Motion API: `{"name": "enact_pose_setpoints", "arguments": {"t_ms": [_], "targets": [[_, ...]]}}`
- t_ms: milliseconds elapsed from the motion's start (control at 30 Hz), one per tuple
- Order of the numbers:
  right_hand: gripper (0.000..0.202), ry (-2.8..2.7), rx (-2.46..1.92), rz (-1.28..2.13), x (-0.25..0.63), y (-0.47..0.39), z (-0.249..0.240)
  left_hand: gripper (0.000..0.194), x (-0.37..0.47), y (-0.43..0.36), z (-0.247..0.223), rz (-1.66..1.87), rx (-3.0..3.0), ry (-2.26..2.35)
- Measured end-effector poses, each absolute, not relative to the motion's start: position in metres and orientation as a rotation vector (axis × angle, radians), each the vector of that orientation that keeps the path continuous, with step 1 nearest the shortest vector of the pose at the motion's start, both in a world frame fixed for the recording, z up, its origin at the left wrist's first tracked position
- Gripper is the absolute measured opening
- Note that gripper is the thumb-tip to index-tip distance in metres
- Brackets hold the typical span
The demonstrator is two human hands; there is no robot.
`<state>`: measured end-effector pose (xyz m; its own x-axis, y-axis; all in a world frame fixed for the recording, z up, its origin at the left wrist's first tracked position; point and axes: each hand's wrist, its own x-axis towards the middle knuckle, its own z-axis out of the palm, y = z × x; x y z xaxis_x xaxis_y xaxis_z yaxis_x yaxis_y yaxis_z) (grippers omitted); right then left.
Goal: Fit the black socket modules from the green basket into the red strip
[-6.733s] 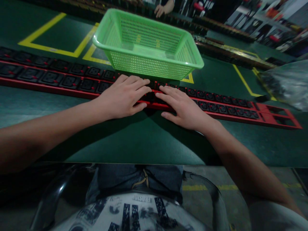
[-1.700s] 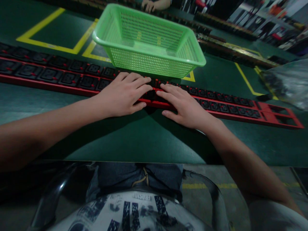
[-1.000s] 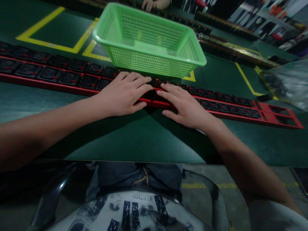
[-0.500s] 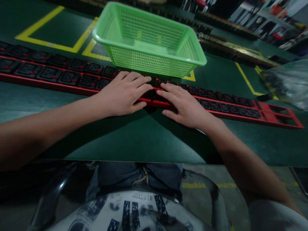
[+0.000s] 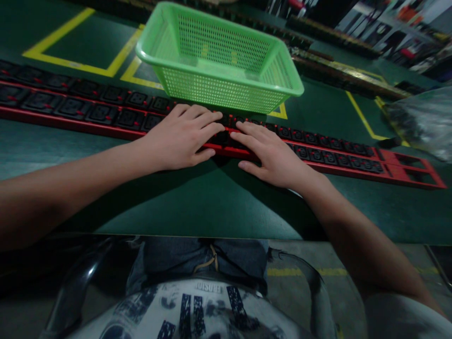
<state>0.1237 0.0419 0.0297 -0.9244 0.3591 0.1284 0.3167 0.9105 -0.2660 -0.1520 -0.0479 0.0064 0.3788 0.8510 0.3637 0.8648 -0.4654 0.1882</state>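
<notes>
A long red power strip housing [image 5: 399,165] crosses the table from left to right, fitted with two rows of black sockets [image 5: 100,113]. My left hand [image 5: 183,136] lies flat over its middle, fingers stretched towards the right and thumb apart along the near edge. Just to the right, my right hand [image 5: 270,153] rests on the same strip with its fingers spread and pointing left. A small gap separates the two sets of fingertips. Neither hand grips anything; the sockets beneath the palms are hidden.
Behind the strip stands a green plastic basket [image 5: 226,70] with nothing visible in it. Yellow tape [image 5: 74,66] marks rectangles on the green table [image 5: 212,202]. A clear plastic bag [image 5: 423,120] lies at the right. Further strips [image 5: 349,73] run along the back.
</notes>
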Motion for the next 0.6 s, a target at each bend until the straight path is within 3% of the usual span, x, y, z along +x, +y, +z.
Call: {"name": "enact_pose_setpoints", "arguments": {"t_ms": [600], "targets": [[0.073, -2.916, -0.526, 0.353, 0.1237, 0.0412, 0.0308, 0.055, -0.1522, -0.0478, 0.0063, -0.636, -2.590, -1.606]]}}
